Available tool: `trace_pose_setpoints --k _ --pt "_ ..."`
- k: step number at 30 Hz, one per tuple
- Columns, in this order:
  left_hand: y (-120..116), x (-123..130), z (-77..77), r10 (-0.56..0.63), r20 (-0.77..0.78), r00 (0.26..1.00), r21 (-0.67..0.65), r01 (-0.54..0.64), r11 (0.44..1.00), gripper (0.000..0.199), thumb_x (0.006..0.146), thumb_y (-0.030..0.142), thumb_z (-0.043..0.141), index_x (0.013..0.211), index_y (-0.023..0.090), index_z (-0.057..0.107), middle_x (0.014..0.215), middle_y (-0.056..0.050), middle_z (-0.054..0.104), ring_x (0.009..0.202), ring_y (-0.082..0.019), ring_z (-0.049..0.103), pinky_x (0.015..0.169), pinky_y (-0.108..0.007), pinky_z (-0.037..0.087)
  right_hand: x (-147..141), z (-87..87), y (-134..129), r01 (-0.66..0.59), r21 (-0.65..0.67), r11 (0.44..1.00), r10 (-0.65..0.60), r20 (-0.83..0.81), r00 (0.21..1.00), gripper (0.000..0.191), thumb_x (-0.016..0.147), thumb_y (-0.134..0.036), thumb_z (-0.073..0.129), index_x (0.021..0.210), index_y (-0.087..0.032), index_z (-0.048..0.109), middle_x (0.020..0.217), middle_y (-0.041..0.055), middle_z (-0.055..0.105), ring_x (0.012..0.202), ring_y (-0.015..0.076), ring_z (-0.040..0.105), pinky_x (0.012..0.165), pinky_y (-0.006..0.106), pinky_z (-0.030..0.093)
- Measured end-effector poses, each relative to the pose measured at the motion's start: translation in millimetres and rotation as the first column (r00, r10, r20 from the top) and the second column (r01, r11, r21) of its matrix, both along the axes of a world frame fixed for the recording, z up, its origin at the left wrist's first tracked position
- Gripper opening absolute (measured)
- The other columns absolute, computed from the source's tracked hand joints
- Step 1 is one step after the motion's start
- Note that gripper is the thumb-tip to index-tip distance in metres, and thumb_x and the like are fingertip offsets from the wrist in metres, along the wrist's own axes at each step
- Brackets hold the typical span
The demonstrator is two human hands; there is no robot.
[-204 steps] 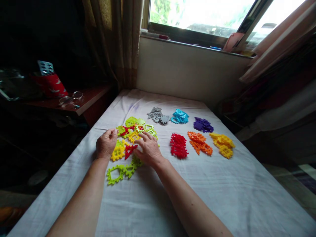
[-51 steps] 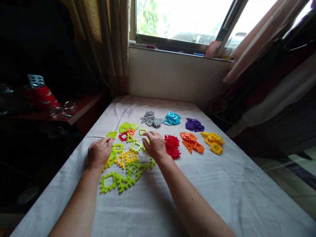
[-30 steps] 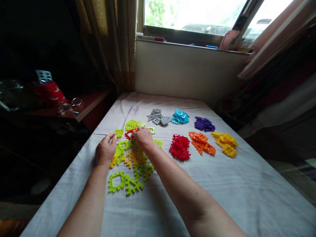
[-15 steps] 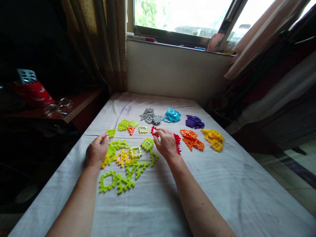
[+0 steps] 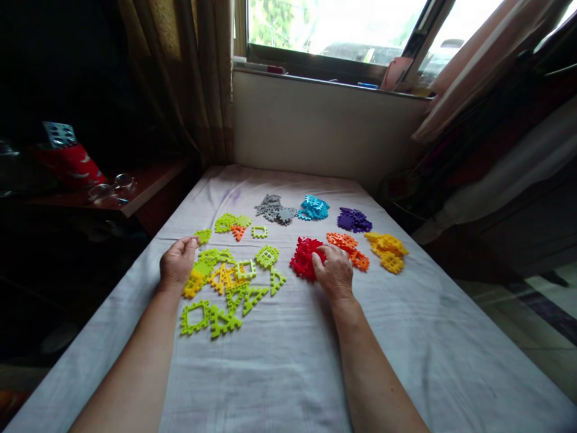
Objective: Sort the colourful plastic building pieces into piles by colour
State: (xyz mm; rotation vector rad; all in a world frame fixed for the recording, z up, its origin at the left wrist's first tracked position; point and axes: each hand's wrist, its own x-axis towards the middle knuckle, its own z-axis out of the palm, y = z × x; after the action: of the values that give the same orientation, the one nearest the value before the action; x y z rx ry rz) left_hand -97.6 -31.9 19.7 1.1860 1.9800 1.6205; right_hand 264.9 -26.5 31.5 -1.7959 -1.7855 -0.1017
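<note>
My right hand [image 5: 334, 269] is at the right side of a heap of red interlocking toothed plastic pieces [image 5: 305, 257]. Its thumb and forefinger are a little apart at the heap, and the fingertips partly cover it. My left hand [image 5: 177, 263] rests on the sheet with curled fingers, its tips right beside a small lime-green toothed piece [image 5: 204, 236]. Whether those fingers hold anything is hidden. Between the hands lie scattered green frames and triangles [image 5: 225, 322], mixed with several yellow pieces [image 5: 228, 279].
Further heaps are grey [image 5: 271, 209], light blue [image 5: 314, 207], purple [image 5: 354, 220], orange [image 5: 345, 242] and yellow [image 5: 388, 251]. An orange triangle [image 5: 238, 232] lies among green pieces. Left of the sheet-covered table [image 5: 270, 385], a brown desk [image 5: 148, 195] carries glasses [image 5: 110, 187] and a red container [image 5: 72, 165].
My right hand has moved right, from holding a red frame left of the red heap to the heap itself. That frame no longer lies apart. My left hand has barely moved.
</note>
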Motion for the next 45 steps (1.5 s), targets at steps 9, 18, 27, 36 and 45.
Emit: trace_pose_setpoints --k 9,18,27,36,45 --pt "4.4 4.7 5.0 -0.043 0.397 0.917 0.094 0.005 0.996 0.038 0.07 0.045 0.063 0.093 0.015 0.068 0.094 -0.007 0.076 0.084 -0.018 0.072 0.079 -0.03 0.057 -38.4 4.7 -18.0 -0.28 0.071 0.958 0.28 0.008 0.96 0.025 0.095 -0.025 0.049 0.1 -0.022 0.074 0.111 0.0076 0.072 0.105 0.0223 0.06 0.095 0.034 0.041" --pt "-14.3 28.8 16.4 -0.167 -0.524 0.835 -0.045 0.169 0.985 0.031 0.084 0.045 0.054 0.095 0.025 0.074 0.101 -0.005 0.077 0.097 -0.024 0.07 0.092 -0.034 0.053 -72.6 8.7 -42.9 -0.48 -0.135 0.867 0.494 0.105 0.863 0.022 0.095 -0.024 0.051 0.102 -0.024 0.072 0.114 0.0054 0.072 0.103 0.0202 0.06 0.089 0.031 0.042" --pt "-13.4 41.7 11.9 -0.273 -0.651 0.708 -0.088 0.287 0.954 0.033 0.088 0.043 0.048 0.094 0.023 0.074 0.098 -0.007 0.077 0.093 -0.022 0.07 0.09 -0.032 0.053 -52.0 9.1 -15.4 -0.276 -0.134 0.952 0.299 0.203 0.932 0.038 0.089 -0.033 0.06 0.126 -0.029 0.066 0.149 0.0089 0.051 0.143 0.029 0.035 0.115 0.051 0.018" --pt "-12.9 27.9 11.1 -0.187 -0.609 0.771 -0.095 0.164 0.982 0.029 0.085 0.039 0.051 0.094 0.025 0.075 0.099 -0.006 0.078 0.094 -0.023 0.071 0.089 -0.031 0.053 -45.3 10.9 3.3 -0.212 -0.179 0.961 0.255 0.267 0.929 0.025 0.089 -0.031 0.058 0.109 -0.028 0.073 0.147 0.0096 0.054 0.14 0.0305 0.038 0.114 0.056 0.018" --pt "-13.0 20.9 10.1 -0.062 -0.517 0.854 -0.089 0.019 0.996 0.031 0.085 0.041 0.05 0.093 0.026 0.075 0.099 -0.006 0.078 0.092 -0.025 0.072 0.082 -0.033 0.054 -79.7 34.4 22.3 -0.281 -0.209 0.937 0.329 0.25 0.911 0.025 0.095 -0.034 0.052 0.108 -0.026 0.073 0.135 0.0092 0.063 0.126 0.0274 0.051 0.105 0.047 0.033"
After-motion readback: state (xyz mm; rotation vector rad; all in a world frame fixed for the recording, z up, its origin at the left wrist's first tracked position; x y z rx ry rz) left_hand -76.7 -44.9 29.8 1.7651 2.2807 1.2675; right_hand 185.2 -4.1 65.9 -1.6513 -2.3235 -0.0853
